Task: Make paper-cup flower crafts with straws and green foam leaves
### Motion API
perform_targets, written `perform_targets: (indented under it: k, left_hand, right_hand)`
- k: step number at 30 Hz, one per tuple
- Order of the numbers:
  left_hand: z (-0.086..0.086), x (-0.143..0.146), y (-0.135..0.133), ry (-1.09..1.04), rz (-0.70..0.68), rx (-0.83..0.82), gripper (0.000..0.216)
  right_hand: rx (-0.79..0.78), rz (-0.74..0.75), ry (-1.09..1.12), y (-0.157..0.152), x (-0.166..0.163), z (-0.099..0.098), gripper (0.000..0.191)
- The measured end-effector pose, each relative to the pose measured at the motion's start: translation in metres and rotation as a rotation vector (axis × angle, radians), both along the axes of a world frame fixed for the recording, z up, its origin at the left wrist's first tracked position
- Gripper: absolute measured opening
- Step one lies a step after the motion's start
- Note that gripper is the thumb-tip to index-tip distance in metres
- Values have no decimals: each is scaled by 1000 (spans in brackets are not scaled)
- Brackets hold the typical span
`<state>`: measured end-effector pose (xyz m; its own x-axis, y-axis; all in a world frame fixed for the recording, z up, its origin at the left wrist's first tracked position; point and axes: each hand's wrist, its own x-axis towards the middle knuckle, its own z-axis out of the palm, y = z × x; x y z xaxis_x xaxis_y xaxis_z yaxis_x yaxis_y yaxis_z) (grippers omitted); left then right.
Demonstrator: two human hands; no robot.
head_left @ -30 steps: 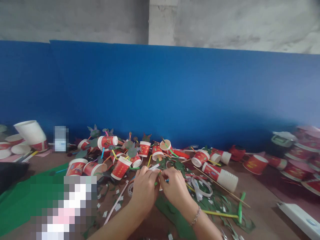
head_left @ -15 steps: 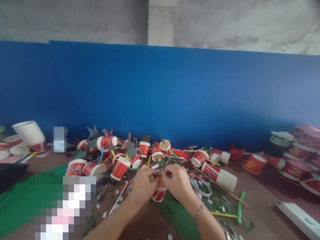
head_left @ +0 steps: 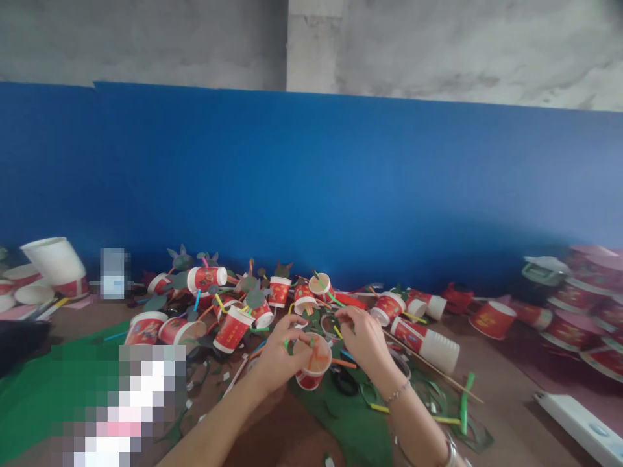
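A red paper cup (head_left: 307, 379) stands before me, mouth tilted toward me, with an orange straw (head_left: 319, 358) lying in its opening. My left hand (head_left: 285, 355) reaches over the cup's left rim, thumb and forefinger closed together; a small green bit shows at the fingertips, too small to name. My right hand (head_left: 363, 337) is off the cup to the upper right, fingers loosely bent and apart, above a short yellow straw (head_left: 337, 333). Black-handled scissors (head_left: 344, 381) lie right of the cup on a dark green sheet (head_left: 335, 418).
Behind the hands lies a heap of red cups (head_left: 234, 329) with straws and green paper shapes. To the right are a nested cup stack (head_left: 438, 349), a thin wooden stick (head_left: 433, 363), green offcuts and a white box (head_left: 581, 428). A blue panel (head_left: 311, 188) stands at the back.
My right hand has left the cup and moved up and right. My left hand stays at the cup, whose mouth and orange straw now show, along with the scissors.
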<state>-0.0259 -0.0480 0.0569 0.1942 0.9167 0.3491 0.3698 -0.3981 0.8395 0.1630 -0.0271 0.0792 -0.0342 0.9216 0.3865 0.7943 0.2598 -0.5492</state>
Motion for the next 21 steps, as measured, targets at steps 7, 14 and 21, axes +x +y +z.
perform_targets:
  k: [7,14,21]
  left_hand:
    - [4,2,-4,-8,-159,-101,21]
    - [-10,3,-3,-82,-275,-277,33]
    - [-3,5,-12,-60,-203,-298,83]
  right_hand:
    - [-256,423,361,-10,-18,7,19]
    - [-504,570,590,-11,-16,0,11]
    - [-476,488,506,-12,-19,1,16]
